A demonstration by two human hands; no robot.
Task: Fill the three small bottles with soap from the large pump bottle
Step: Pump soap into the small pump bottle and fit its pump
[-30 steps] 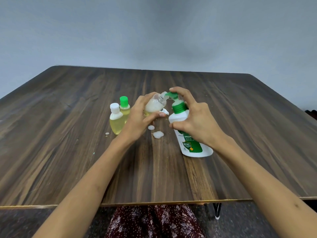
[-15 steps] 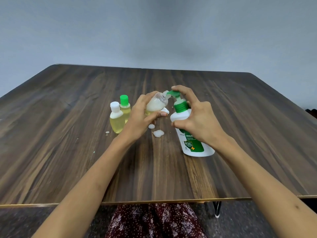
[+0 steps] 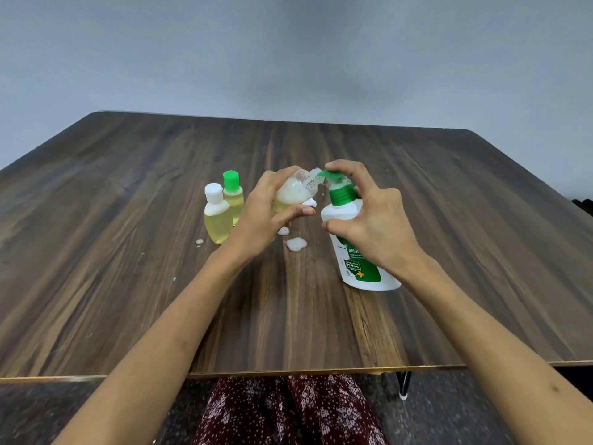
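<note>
My left hand [image 3: 263, 216] grips a small clear bottle [image 3: 293, 191], tilted with its open neck against the green nozzle of the large white pump bottle [image 3: 359, 252]; white foam fills its upper part. My right hand [image 3: 372, 220] wraps the pump bottle's shoulder, index finger lying over the green pump head [image 3: 333, 179]. Two capped small bottles of yellow liquid stand left of my left hand: one with a white cap [image 3: 217, 220], one with a green cap [image 3: 233, 194] just behind it.
White foam blobs [image 3: 296, 244] lie on the dark wooden table [image 3: 128, 284] between my hands, with a small drop [image 3: 199, 241] near the white-capped bottle. A white cap [image 3: 310, 202] lies behind my left thumb. The table's front edge runs close to my lap.
The pump head sits a little higher than one second ago, and the small bottle stays pressed to the nozzle. Both hands keep their grips.
</note>
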